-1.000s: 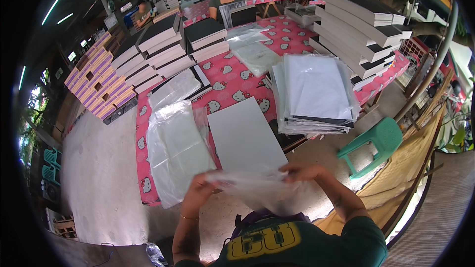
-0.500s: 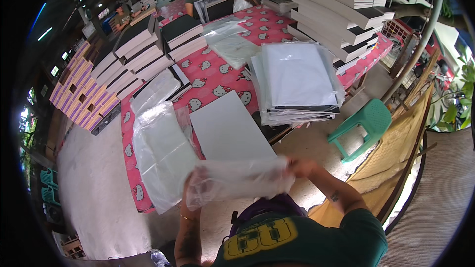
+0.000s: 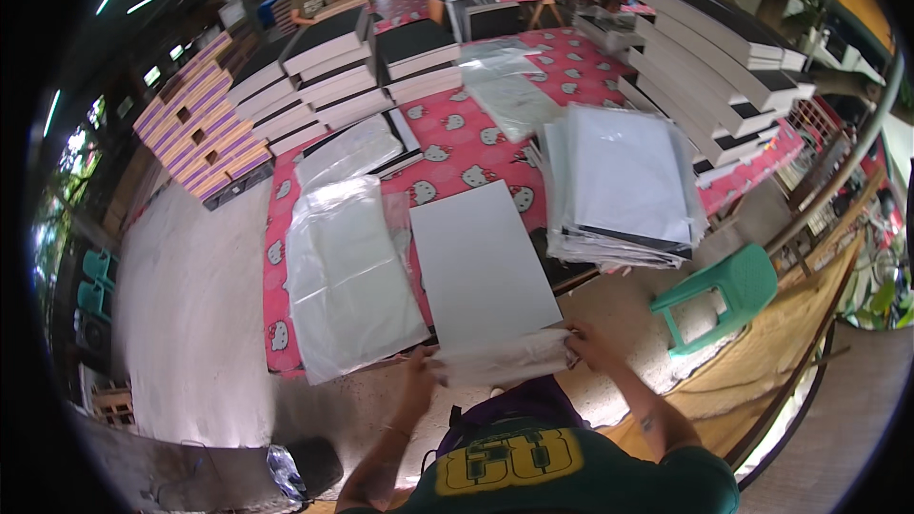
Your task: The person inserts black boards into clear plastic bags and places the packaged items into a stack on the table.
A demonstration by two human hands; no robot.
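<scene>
A clear plastic bag (image 3: 503, 360) was stretched crosswise at the near edge of the table, touching the near end of a flat white board (image 3: 481, 262). The left hand (image 3: 422, 366) pinched the bag's left end, fingers closed on the film; the right hand (image 3: 583, 345) gripped its right end the same way. Just left of the board lay a pile of clear plastic bags (image 3: 347, 276) on the pink patterned tablecloth (image 3: 457, 148). To the right sat a stack of bagged white boards (image 3: 619, 181), and beyond it a green plastic stool (image 3: 728, 290) stood on the floor. Stacks of black-and-white books (image 3: 328, 76) lined the far side, with purple-striped boxes (image 3: 195, 128) at far left.
</scene>
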